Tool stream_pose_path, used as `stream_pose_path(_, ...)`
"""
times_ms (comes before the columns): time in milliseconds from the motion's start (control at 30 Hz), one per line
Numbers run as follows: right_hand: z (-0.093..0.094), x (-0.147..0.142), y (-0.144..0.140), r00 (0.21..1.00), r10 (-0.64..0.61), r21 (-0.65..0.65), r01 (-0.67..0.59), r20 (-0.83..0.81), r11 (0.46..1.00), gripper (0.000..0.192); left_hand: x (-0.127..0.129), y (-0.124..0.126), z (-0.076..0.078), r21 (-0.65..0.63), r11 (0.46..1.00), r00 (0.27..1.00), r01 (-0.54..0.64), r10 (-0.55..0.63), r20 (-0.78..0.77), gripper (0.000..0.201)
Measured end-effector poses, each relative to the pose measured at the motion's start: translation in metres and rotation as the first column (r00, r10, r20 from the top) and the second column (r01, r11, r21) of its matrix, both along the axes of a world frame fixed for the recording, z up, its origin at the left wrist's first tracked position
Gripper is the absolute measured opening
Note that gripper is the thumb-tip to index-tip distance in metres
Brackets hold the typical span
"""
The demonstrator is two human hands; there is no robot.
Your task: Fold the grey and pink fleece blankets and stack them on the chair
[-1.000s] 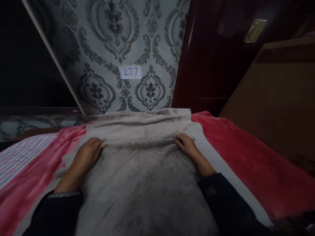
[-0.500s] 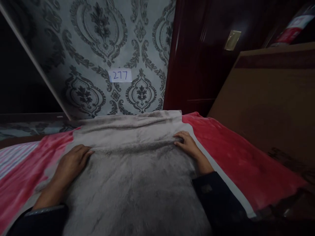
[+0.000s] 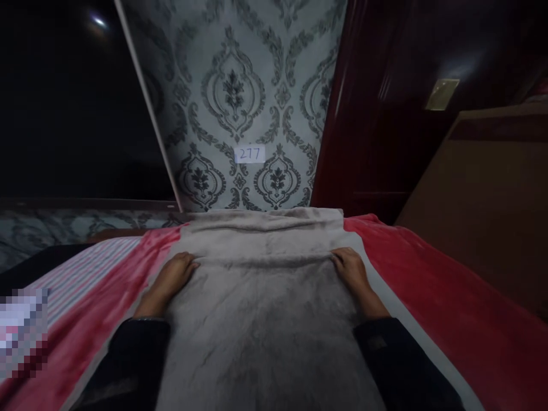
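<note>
A grey plush blanket (image 3: 261,319) stretches away from me, with a raised fold running across it near the far end. At the left end of that fold, my left hand (image 3: 173,277) pinches the cloth between thumb and fingers. My right hand (image 3: 351,273) grips the opposite end in the same way. Between the hands the ridge looks fairly straight. The fingertips are partly hidden in the pile.
Under the grey blanket lies a red blanket (image 3: 411,274), showing on both sides. Striped cloth (image 3: 92,268) is at the left. Behind stand a patterned wall (image 3: 233,108) with a "277" label (image 3: 249,153), a dark screen (image 3: 72,114) and a large cardboard box (image 3: 483,188).
My view has swung left, so the wall, blanket and hands appear farther right. Both hands keep their hold on the fold, which looks straighter and more level now.
</note>
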State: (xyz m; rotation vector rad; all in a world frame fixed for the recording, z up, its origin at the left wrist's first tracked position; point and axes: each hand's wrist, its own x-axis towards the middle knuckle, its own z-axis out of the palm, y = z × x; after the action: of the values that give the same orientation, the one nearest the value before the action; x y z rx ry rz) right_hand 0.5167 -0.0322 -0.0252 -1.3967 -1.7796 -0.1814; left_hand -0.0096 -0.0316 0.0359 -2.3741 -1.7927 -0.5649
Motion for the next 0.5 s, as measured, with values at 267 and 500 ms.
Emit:
stream_pose_path(267,0.034,0.002,-0.064,0.998,-0.049,0.174,0.041,0.04,0.984,0.027,-0.004,-0.061,0.027,0.407,0.911,0.997,-0.07,0.058,0.041,0.034)
stream_pose_path(500,0.048,0.018,-0.14,0.994,-0.082,0.181,0.068,0.069,0.981,0.031,-0.024,-0.11,0.05,0.421,0.906,0.997,-0.05,0.072,-0.038,0.029)
